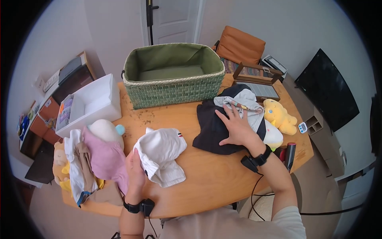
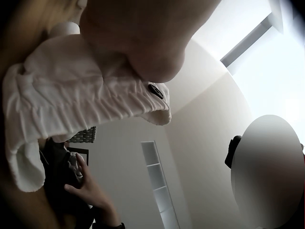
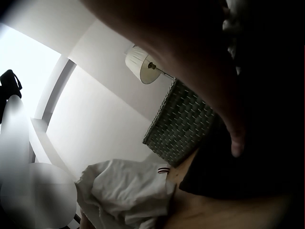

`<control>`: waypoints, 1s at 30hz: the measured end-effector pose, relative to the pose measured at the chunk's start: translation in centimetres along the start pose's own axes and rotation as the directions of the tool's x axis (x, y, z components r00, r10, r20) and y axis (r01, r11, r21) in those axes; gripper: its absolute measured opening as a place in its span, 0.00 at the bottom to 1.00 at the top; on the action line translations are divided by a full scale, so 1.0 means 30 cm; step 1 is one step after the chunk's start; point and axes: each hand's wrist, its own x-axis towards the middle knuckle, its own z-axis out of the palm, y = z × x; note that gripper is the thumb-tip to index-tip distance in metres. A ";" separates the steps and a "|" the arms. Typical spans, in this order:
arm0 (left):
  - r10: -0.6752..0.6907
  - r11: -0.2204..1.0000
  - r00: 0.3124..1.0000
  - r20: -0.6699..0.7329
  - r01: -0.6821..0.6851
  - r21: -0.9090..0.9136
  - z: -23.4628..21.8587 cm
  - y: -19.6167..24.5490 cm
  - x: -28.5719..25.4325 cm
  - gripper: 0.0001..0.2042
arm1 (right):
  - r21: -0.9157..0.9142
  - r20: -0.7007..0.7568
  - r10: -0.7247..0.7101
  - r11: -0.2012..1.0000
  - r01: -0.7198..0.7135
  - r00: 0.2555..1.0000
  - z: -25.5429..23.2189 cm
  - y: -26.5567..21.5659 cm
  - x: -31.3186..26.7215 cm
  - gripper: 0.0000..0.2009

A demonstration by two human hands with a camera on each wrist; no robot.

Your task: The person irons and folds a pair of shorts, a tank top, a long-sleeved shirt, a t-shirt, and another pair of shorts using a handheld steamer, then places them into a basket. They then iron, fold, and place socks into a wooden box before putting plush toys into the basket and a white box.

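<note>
Left hand holds white shorts, lying on worktop. Right hand: fingers spread wide on black cloth. Gathered waistband clear only in left wrist view; lamp only in right.

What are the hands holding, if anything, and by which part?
The left hand holds the white garment by its gathered waistband, near the small dark tag. The right hand rests spread on the clothes pile, apparently gripping nothing.

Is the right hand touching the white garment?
No, the right hand rests on the black cloth, while the left hand holds the white garment.
</note>
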 end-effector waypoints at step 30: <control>-0.086 0.996 0.995 0.045 0.086 0.004 -0.015 -0.060 0.002 0.22 | 0.287 -0.744 0.307 0.949 -0.130 0.593 -0.414 0.462 -0.102 0.31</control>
